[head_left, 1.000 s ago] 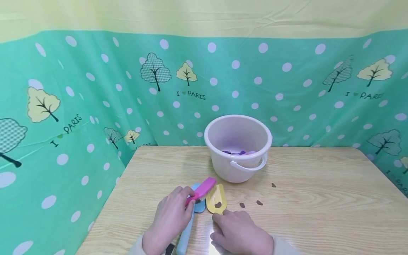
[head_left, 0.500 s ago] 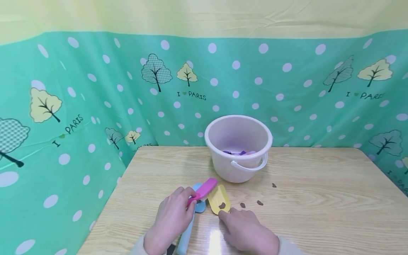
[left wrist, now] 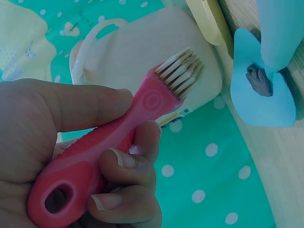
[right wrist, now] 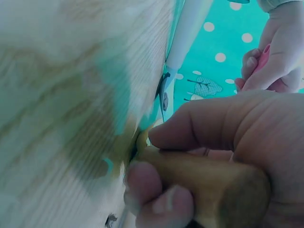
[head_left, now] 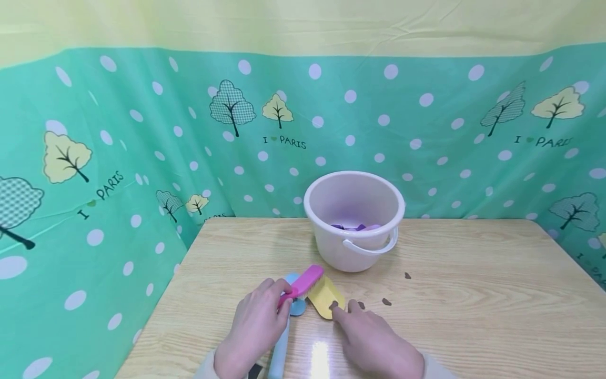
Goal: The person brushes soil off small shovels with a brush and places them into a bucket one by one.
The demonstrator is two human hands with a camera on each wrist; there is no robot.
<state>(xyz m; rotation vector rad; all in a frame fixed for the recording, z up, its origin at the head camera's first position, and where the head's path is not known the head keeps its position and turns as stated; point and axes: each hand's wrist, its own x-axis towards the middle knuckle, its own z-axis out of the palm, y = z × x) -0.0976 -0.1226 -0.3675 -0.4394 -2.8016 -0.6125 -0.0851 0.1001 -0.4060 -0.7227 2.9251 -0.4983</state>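
My left hand (head_left: 255, 321) grips the handle of a pink brush (left wrist: 102, 149) with pale bristles, thumb on one side and fingers curled round the other. In the head view the brush head overlaps a small yellow shovel (head_left: 323, 297) bearing a brown lump (head_left: 334, 305). My right hand (right wrist: 190, 142) is wrapped round that shovel's thick handle (right wrist: 209, 185), low beside the tabletop; the head view hides this handle. Under my left hand lies a light-blue shovel (left wrist: 263, 107) with a dark lump (left wrist: 259, 80) on its blade. Its long handle (head_left: 279, 352) points towards me.
A white bucket (head_left: 331, 252) with a handle stands at the back of the wooden table (head_left: 454, 337), purple things inside. Several brown bits (head_left: 386, 301) lie right of the yellow shovel. A dotted green curtain (head_left: 416, 173) hangs behind and to the left.
My right hand has moved to the right, swinging the near end of the yellow shovel that way with the lump on it. My left hand and the brush have barely moved.
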